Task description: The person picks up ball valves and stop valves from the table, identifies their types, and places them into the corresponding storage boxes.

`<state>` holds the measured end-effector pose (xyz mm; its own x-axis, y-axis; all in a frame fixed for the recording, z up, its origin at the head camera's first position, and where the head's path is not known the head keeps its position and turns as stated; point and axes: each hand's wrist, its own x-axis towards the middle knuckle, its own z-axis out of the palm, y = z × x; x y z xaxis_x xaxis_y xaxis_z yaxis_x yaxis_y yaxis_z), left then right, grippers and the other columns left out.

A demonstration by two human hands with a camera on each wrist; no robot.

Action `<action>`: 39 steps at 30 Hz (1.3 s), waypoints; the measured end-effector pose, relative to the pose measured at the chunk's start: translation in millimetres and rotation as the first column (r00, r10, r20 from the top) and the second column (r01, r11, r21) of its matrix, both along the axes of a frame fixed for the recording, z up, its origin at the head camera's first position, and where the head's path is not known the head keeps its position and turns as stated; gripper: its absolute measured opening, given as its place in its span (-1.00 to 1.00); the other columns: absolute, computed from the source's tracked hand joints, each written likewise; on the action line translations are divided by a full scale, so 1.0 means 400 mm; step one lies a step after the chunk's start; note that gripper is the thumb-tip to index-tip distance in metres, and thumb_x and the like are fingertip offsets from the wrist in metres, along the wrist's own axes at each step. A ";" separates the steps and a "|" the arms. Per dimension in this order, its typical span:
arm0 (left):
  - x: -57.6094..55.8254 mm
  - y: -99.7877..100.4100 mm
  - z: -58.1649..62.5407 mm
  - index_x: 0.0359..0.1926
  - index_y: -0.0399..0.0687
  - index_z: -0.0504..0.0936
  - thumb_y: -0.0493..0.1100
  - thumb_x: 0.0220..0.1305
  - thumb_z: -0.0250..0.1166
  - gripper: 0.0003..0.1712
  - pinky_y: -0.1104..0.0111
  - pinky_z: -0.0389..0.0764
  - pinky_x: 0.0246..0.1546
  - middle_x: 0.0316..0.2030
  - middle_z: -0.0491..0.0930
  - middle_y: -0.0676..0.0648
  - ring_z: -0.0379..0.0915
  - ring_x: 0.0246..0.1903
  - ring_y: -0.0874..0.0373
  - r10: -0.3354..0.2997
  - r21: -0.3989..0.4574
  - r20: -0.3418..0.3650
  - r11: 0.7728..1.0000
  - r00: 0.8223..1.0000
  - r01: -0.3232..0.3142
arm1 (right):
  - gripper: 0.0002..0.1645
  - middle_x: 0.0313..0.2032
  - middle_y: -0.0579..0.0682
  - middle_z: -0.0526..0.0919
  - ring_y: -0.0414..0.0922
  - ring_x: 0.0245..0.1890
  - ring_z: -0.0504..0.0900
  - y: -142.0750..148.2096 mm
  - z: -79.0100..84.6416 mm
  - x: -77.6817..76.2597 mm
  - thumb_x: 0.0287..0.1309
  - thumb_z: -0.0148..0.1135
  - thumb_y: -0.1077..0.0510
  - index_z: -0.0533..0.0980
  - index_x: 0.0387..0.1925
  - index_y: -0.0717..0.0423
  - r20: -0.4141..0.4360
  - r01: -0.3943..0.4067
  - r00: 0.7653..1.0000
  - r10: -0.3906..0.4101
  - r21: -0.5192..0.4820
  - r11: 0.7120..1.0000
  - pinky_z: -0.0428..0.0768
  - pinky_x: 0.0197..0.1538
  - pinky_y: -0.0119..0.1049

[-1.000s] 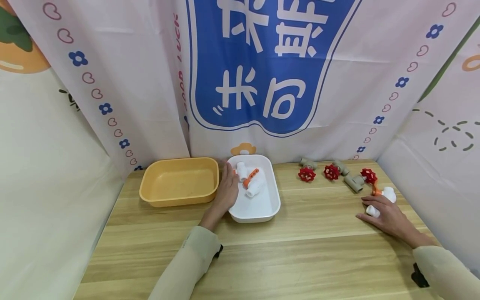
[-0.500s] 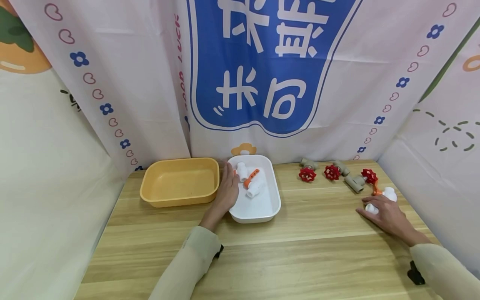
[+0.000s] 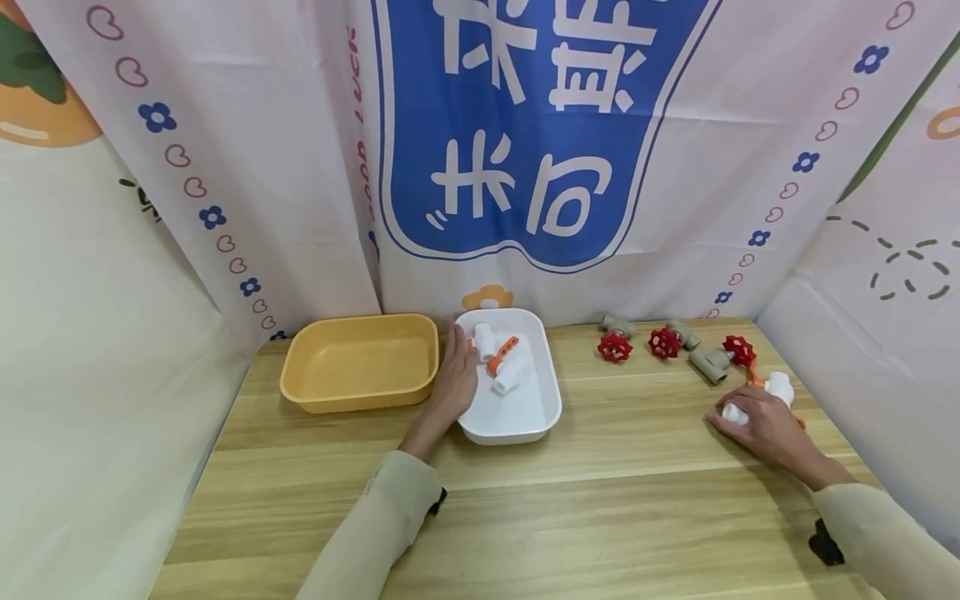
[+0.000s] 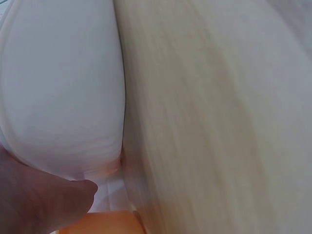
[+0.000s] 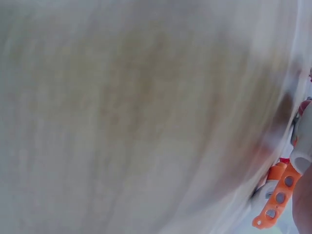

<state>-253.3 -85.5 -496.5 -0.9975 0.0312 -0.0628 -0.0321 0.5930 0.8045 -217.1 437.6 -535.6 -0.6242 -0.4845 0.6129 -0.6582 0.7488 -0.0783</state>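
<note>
In the head view my left hand [image 3: 454, 379] holds the left rim of a white plastic tray [image 3: 517, 423]. Its thumb lies close to the outside wall in the left wrist view. Inside the tray are white ball valves [image 3: 510, 375] with orange handles, one partly behind my fingers. At the table's right side my right hand [image 3: 772, 429] grips another white ball valve [image 3: 735, 413], whose middle is covered by the fingers. An orange handle [image 5: 278, 204] with holes shows in the right wrist view. Just behind that hand lies a further white valve [image 3: 780, 387].
Grey gate valves with red handwheels [image 3: 615, 348] lie along the table's back right edge. A yellow tray [image 3: 360, 403] stands left of the white one. Printed curtains [image 3: 315, 208] hang behind the wooden table [image 3: 600, 500].
My right hand has shifted slightly left, and the white ball valve has come with it. An orange handle now shows beyond the hand. My left hand stays on the tray.
</note>
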 end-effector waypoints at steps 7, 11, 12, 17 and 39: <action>-0.001 -0.005 -0.004 0.71 -0.03 -0.40 0.13 0.73 -0.31 -0.21 0.01 -0.19 0.66 0.71 -0.53 0.00 -0.48 0.69 0.03 0.002 0.002 -0.001 1.000 1.000 -0.002 | -0.49 -0.40 0.10 0.75 0.06 -0.42 0.71 -0.021 0.030 -0.020 0.21 0.50 -0.13 0.71 -0.44 0.30 -0.048 -0.061 0.997 0.060 -0.017 0.998 0.64 -0.41 -0.13; 0.000 -0.005 -0.006 0.71 -0.04 -0.39 0.13 0.73 -0.31 -0.20 0.01 -0.19 0.66 0.71 -0.52 0.00 -0.48 0.69 0.03 0.003 0.001 -0.004 1.000 1.000 -0.003 | -0.26 -0.41 0.10 0.75 0.08 -0.43 0.70 -0.040 0.048 -0.026 0.38 0.29 -0.34 0.70 -0.45 0.30 -0.064 -0.064 0.996 0.062 -0.028 0.998 0.62 -0.42 -0.09; 0.000 -0.005 -0.008 0.71 -0.04 -0.39 0.13 0.73 -0.31 -0.21 0.00 -0.19 0.66 0.71 -0.51 -0.01 -0.48 0.69 0.02 0.003 0.000 -0.006 1.000 1.000 -0.003 | -0.20 -0.41 0.10 0.75 0.07 -0.44 0.70 -0.045 0.053 -0.027 0.41 0.22 -0.39 0.70 -0.46 0.29 -0.066 -0.061 0.996 0.059 -0.029 0.998 0.62 -0.42 -0.08; 0.000 -0.003 -0.006 0.71 -0.05 -0.37 0.13 0.73 -0.30 -0.20 0.01 -0.18 0.66 0.72 -0.51 0.00 -0.46 0.69 0.03 0.008 0.006 -0.009 1.000 1.000 -0.008 | -0.11 -0.41 0.11 0.74 0.06 -0.44 0.69 -0.069 0.075 -0.032 0.44 0.09 -0.45 0.69 -0.47 0.30 -0.059 -0.066 0.996 0.064 -0.031 0.997 0.63 -0.41 -0.10; 0.002 0.001 0.000 0.71 -0.03 -0.39 0.12 0.73 -0.30 -0.21 0.02 -0.19 0.66 0.72 -0.50 -0.02 -0.47 0.69 0.03 -0.002 -0.007 -0.003 1.000 1.000 0.002 | -0.33 -0.30 -0.03 0.78 -0.06 -0.30 0.72 -0.177 0.167 -0.057 0.33 0.33 -0.40 0.74 -0.35 0.16 0.042 -0.108 0.993 0.108 0.002 0.994 0.66 -0.24 -0.21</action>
<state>-252.6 -85.1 -496.5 -0.9976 0.0332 -0.0604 -0.0285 0.5989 0.8003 -240.0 366.6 -468.8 -0.5931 -0.5532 0.5850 -0.7314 0.6739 -0.1043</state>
